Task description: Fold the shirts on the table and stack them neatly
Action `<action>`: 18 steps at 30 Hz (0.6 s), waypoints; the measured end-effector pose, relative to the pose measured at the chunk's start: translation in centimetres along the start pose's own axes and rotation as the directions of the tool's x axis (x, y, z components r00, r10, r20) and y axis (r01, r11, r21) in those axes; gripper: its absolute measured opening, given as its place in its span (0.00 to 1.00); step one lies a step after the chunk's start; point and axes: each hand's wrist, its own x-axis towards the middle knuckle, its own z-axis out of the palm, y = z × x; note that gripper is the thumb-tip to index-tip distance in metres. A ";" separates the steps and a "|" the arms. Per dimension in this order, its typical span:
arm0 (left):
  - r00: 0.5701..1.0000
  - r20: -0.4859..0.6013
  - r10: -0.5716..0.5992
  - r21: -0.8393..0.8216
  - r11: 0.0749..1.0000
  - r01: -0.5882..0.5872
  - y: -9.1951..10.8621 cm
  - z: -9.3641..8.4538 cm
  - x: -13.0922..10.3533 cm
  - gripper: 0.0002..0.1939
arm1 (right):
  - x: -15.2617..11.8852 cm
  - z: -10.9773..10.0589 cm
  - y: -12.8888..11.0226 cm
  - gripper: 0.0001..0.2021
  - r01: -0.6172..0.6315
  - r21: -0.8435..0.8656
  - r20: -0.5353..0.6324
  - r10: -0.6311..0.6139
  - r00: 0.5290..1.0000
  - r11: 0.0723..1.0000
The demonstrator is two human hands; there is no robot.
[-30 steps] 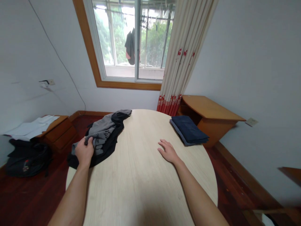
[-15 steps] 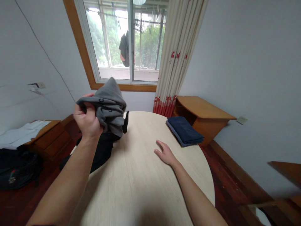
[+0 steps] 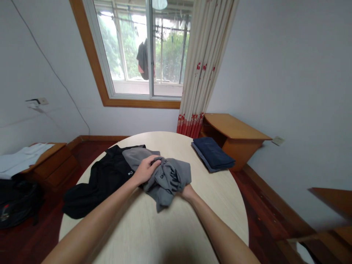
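Observation:
A crumpled grey T-shirt (image 3: 170,176) with dark printed lettering lies bunched over the middle of the table. My left hand (image 3: 147,169) pinches its fabric on the left side, thumb and fingers closed on a fold. From the right, my right hand (image 3: 187,191) reaches in under the shirt; cloth hides its fingers, so its grip cannot be told. Part of the grey cloth rests over a heap of black clothing (image 3: 101,179) with a small white logo, at the table's left side.
The round pale table (image 3: 154,234) carries a folded stack of navy and blue-grey clothes (image 3: 213,153) at its right edge. Beyond it stand a wooden desk (image 3: 236,126) and a curtain (image 3: 203,66). A low wooden cabinet (image 3: 52,165) and a black bag (image 3: 19,201) are at left.
My left hand has brought the grey T-shirt down and right, from raised above the black heap to the table's middle. My right hand, open and bare before, is now partly under the cloth.

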 end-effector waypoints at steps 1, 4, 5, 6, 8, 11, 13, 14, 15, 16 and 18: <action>1.000 -0.004 -0.020 0.068 0.997 0.020 -1.4 0.0 -0.4 0.23 | 0.3 -0.5 -0.3 0.27 -0.010 0.053 -0.043 0.013 0.999 0.999; 0.995 0.043 -0.087 0.271 0.960 0.072 -5.2 -1.0 -1.8 0.23 | 1.3 -3.1 -2.0 0.24 0.001 0.255 -0.187 0.049 0.981 0.967; 0.987 0.094 -0.127 0.352 0.932 0.087 -6.1 -1.4 -2.4 0.26 | 1.6 -4.3 -2.6 0.23 0.027 0.316 -0.253 0.056 0.966 0.948; 0.970 0.154 -0.186 0.437 0.894 0.101 -6.8 -1.8 -3.0 0.32 | 1.8 -5.6 -3.2 0.22 0.067 0.367 -0.329 0.062 0.942 0.928; 0.900 0.279 -0.334 0.591 0.799 0.113 -7.5 -2.2 -4.3 0.50 | 2.0 -8.3 -3.9 0.21 0.175 0.424 -0.496 0.066 0.866 0.889; 0.828 0.317 -0.463 0.709 0.695 0.117 -7.8 -1.9 -5.7 0.58 | 1.7 -12.0 -3.9 0.18 0.311 0.435 -0.666 0.070 0.742 0.845; 0.864 0.243 -0.440 0.730 0.670 0.136 -8.2 -1.8 -5.8 0.47 | 1.2 -14.0 -3.4 0.16 0.339 0.439 -0.697 0.077 0.713 0.832; 0.888 0.187 -0.421 0.727 0.667 0.163 -8.7 -1.9 -5.6 0.38 | 0.9 -14.8 -3.2 0.16 0.339 0.443 -0.697 0.081 0.712 0.830; 0.907 0.121 -0.404 0.704 0.679 0.208 -9.3 -2.3 -5.0 0.30 | 0.6 -15.3 -3.0 0.16 0.332 0.447 -0.691 0.085 0.717 0.831; 0.921 0.025 -0.390 0.643 0.712 0.284 -10.1 -3.0 -4.2 0.22 | 0.4 -15.7 -2.8 0.16 0.319 0.451 -0.682 0.092 0.726 0.834; 0.893 -0.237 -0.383 0.412 0.792 0.450 -11.9 -5.1 -1.8 0.10 | 0.1 -15.8 -2.6 0.17 0.282 0.460 -0.658 0.110 0.745 0.842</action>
